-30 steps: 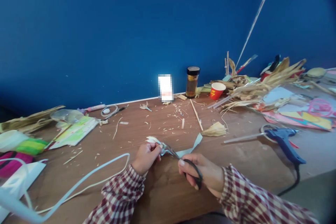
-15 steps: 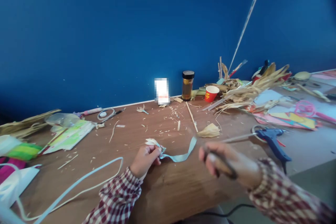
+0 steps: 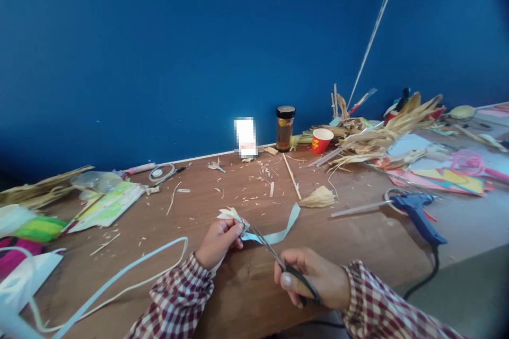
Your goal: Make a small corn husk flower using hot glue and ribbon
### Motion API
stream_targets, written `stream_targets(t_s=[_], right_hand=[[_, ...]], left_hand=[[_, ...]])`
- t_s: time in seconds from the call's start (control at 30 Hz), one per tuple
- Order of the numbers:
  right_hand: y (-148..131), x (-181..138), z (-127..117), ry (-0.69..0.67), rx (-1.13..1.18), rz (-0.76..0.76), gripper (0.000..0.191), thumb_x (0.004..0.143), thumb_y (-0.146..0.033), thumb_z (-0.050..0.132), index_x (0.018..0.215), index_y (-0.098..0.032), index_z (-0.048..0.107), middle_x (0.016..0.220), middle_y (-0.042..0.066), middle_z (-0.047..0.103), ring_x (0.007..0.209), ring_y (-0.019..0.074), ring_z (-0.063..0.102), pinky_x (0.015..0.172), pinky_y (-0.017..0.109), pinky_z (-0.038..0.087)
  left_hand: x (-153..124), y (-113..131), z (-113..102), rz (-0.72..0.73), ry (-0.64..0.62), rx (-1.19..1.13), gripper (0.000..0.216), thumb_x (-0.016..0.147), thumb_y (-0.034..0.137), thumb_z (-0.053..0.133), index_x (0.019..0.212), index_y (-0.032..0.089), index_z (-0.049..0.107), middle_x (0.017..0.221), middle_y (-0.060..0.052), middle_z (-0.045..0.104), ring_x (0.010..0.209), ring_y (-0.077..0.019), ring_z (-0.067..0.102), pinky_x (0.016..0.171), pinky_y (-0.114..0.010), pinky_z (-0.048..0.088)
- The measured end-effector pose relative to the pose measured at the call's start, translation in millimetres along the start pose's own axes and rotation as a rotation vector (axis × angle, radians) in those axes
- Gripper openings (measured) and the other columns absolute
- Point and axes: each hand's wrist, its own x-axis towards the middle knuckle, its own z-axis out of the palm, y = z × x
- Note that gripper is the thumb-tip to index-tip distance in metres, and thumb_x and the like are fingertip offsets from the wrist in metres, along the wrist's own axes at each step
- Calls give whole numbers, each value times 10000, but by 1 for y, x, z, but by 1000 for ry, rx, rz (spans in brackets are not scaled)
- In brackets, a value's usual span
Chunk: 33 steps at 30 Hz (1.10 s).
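Holding a small pale flower [image 3: 228, 214] and the near end of a light-blue ribbon [image 3: 289, 224] in the left hand [image 3: 218, 241], low over the table [image 3: 238, 296], pinched narrowly between thumb and fingers. Looks feather-light and brittle in the petals, perhaps of dry husk; likely to crease or tear under a hard squeeze, so best gripped at the base, below the petals. Trailing off to the right in 1 loose curve: the ribbon, probably soft, limp and a little slippery, easiest to take close to the flower. Gripping black-handled scissors [image 3: 274, 255] in the right hand [image 3: 318, 275], with fingers curled around the handles and blades aimed across the ribbon at the left fingertips; cannot tell whether touching it. Probably stiff and heavier than the flower, safest by the handle loops. Farther back, upright: a black-topped jar [image 3: 284, 130], apparently filled with amber-brown liquid [image 3: 283, 140] and likely weighty. Just right of that, a red paper cup [image 3: 321, 144], upright and open-mouthed, probably light and easily crushed; impossible to see to the bottom. Toward the left, a clear plastic container [image 3: 97, 181], seemingly thin and flexible, with contents too unclear to tell.
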Motion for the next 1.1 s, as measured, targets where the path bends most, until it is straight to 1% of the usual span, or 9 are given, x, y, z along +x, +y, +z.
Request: stream_targets(t_s=[0.1,0.27,0.43,0.53,0.67,0.83,1.1], right_hand=[[-1,2,2,3,15,5,490,675,-587,576,809,-120,513,504,-39,474,439,62,448,444,173,364],[-2,4,2,-4,1,-11,467,693,-572,572,824,-127,514,522,-36,482,453,66,456,457,179,375],[0,7,-1,-9,-15,-11,450,710,-558,564,831,-128,509,520,-34,493,447,63,449,456,174,376],[1,8,0,-7,-12,-16,453,710,-562,559,821,-126,506,512,-38,483,442,61,444,447,171,374],[1,6,0,-14,-5,-9,453,707,-564,560,821,-127,513,505,-44,474,443,64,445,447,171,373],[-2,5,-2,12,-11,-2,456,700,-565,567,818,-128,515,497,-40,482,443,69,442,455,178,374],[0,5,0,-3,-11,-11,458,702,-566,566,827,-128,511,508,-37,486,442,65,442,457,177,373]], left_hand=[[0,-2,-1,-3,9,14,255,678,375,635,664,121,620,584,12,544,428,-52,455,472,-199,383],[-1,-2,0,-2,5,60,261,691,377,617,654,119,609,558,13,534,423,-59,459,466,-200,387],[0,-1,2,-8,17,31,260,664,370,637,626,116,595,524,32,503,397,-48,445,445,-188,380],[1,-2,1,-4,22,8,254,674,368,627,645,118,593,525,33,507,398,-48,449,439,-181,376],[1,-2,1,-10,17,-5,265,678,369,623,604,119,570,521,33,504,395,-45,446,449,-185,389],[0,1,3,-19,27,9,263,671,366,632,636,109,591,537,30,516,392,-40,448,434,-176,373],[0,-1,2,-9,8,-11,255,678,366,632,655,114,598,565,33,519,398,-39,447,437,-178,374]])
